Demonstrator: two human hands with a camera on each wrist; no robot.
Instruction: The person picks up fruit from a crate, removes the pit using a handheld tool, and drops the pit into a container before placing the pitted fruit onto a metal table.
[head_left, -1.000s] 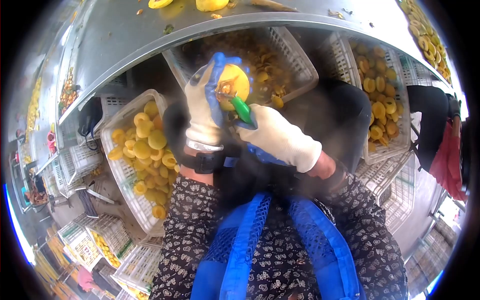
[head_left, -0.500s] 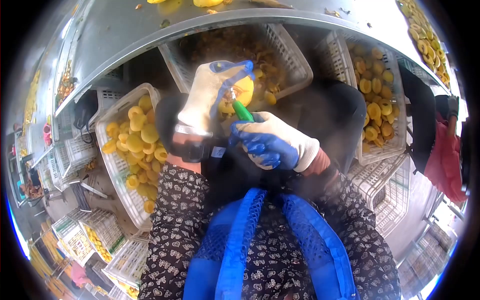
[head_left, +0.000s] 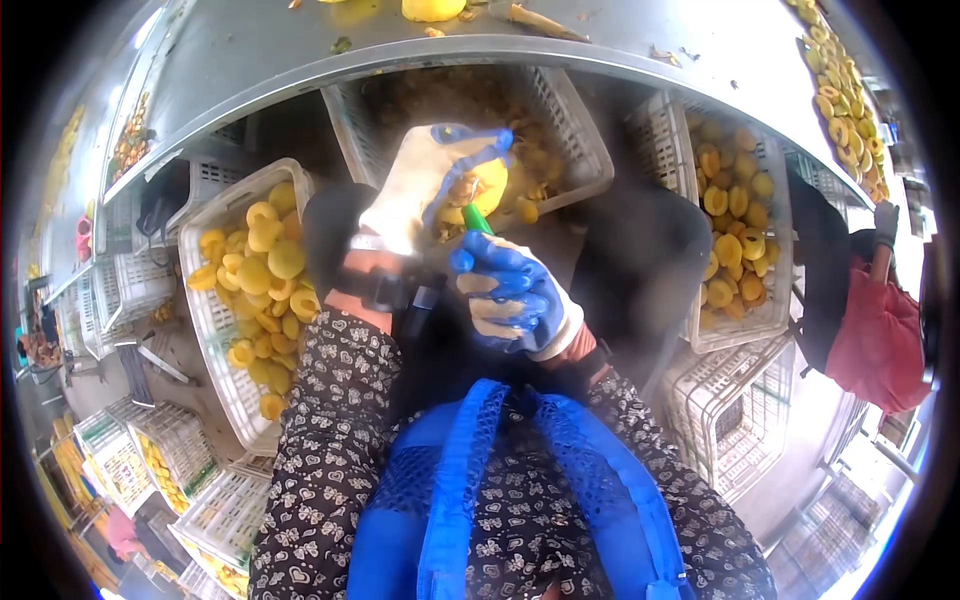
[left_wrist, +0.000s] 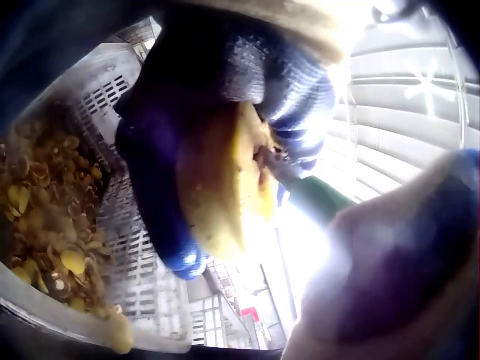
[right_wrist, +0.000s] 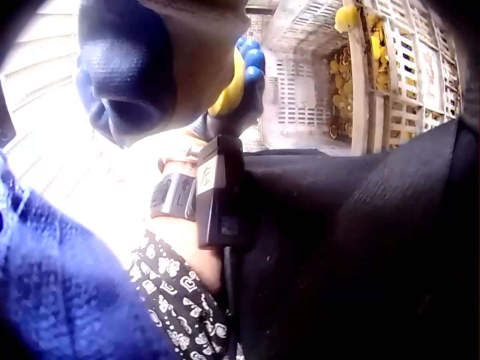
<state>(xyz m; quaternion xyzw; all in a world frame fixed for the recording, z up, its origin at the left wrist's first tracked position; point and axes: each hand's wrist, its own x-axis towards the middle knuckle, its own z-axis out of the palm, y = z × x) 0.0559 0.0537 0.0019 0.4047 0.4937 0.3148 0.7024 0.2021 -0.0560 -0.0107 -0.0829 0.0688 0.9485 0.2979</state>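
My gloved left hand (head_left: 415, 180) holds a yellow peach half (head_left: 488, 187) above the lap, its cut side turned toward the other hand. In the left wrist view, blue-coated fingers wrap round the peach's back. My gloved right hand (head_left: 518, 300) grips a small tool with a green handle (head_left: 475, 217), its knuckles and blue palm side turned up. The tool's metal tip (left_wrist: 271, 159) is in the brown pit hollow of the peach. In the right wrist view the right hand covers most of the fruit, and the tool is hidden.
Below the hands stands a white crate (head_left: 600, 180) of peach scraps. Crates of peach halves stand at left (head_left: 215, 345) and right (head_left: 780, 320). A metal table edge (head_left: 450, 50) runs across ahead. Another person in a red garment (head_left: 880, 340) is at far right.
The right hand has turned over from back-up to palm side showing, twisting the tool in the peach. The left hand has tilted the peach slightly to the right.
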